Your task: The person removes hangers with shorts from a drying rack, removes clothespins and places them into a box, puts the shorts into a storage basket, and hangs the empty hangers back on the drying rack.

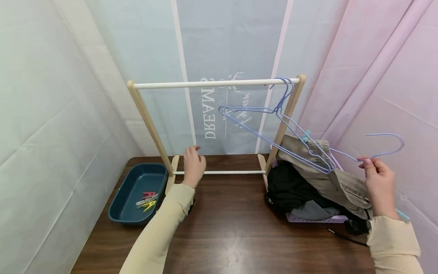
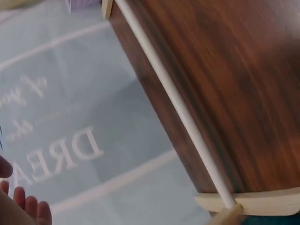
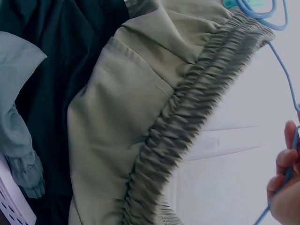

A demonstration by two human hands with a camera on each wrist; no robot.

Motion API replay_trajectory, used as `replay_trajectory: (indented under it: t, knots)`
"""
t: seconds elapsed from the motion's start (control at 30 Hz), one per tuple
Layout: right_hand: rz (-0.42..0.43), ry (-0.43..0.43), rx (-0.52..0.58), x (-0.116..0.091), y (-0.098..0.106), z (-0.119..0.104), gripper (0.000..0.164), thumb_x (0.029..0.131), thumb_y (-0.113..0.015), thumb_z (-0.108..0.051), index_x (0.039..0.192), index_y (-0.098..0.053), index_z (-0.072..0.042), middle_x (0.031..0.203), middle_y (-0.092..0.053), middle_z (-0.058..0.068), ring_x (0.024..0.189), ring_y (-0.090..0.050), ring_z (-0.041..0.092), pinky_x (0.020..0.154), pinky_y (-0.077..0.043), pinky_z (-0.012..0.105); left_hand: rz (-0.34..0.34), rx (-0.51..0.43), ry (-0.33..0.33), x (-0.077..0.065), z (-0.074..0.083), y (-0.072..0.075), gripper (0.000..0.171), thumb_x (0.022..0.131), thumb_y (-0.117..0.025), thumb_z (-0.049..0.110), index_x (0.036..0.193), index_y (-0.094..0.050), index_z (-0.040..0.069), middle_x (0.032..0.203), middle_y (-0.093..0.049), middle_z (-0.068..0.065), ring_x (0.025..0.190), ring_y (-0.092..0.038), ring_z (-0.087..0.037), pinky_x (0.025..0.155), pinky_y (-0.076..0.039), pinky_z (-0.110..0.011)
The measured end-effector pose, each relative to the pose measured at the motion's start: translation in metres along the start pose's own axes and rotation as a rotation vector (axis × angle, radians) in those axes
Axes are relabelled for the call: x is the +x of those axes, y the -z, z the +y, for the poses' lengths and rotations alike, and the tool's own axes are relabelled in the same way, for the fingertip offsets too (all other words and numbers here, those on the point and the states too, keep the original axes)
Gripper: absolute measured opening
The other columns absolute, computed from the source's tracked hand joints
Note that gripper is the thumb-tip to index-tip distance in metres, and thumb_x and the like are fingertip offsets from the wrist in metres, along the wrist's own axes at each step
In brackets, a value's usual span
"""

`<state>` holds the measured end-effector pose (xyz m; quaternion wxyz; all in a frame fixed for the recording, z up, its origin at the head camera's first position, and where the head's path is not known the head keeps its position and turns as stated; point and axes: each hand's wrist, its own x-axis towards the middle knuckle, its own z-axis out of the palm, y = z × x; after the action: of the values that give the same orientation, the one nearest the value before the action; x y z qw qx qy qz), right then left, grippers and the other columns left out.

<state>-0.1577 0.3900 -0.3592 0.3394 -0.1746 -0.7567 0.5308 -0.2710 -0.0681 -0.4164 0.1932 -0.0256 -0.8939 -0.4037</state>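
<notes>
- Head view: I have the right hand [image 1: 380, 180] pinching a blue hanger [image 1: 402, 142] at its neck, on the right, beside beige trousers [image 1: 345, 186] heaped over a lilac basket [image 1: 316, 219].
- Same view: left hand [image 1: 194, 167] is loosely bent, holding nothing I can see, near the rack [image 1: 219, 83]; other hangers [image 1: 280, 104] hang at its right end. Clothespins [image 1: 148, 201] in the teal bin [image 1: 138, 180], left.
- Left wrist view: fingers relaxed.
- Right wrist view: fingers grip the wire, which runs to the trousers' gathered waistband [image 3: 183, 112]; attachment there, I cannot tell.
</notes>
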Motion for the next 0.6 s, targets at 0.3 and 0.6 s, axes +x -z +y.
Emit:
replay_trajectory:
  t: [0.3, 0.6]
  knots:
    - [0.031, 0.004, 0.009, 0.004, 0.003, -0.008, 0.040, 0.099, -0.050, -0.012, 0.063, -0.059, -0.026, 0.072, -0.060, -0.032, 0.063, -0.039, -0.002, 0.053, -0.024, 0.012, -0.173, 0.117, -0.151, -0.014, 0.022, -0.024, 0.024, 0.095, -0.047, 0.005, 0.114, -0.063, 0.004, 0.114, -0.060, -0.015, 0.108, -0.053, -0.032, 0.095, -0.045, -0.043]
    - [0.065, -0.003, 0.047, 0.007, 0.003, -0.008, 0.041, 0.098, -0.050, -0.008, 0.060, -0.057, -0.020, 0.071, -0.061, -0.030, 0.065, -0.043, -0.004, 0.054, -0.026, 0.011, -0.293, 0.122, -0.270, -0.029, 0.044, -0.034, 0.027, 0.098, -0.045, 0.008, 0.117, -0.064, 0.007, 0.115, -0.060, -0.012, 0.104, -0.055, -0.029, 0.091, -0.046, -0.040]
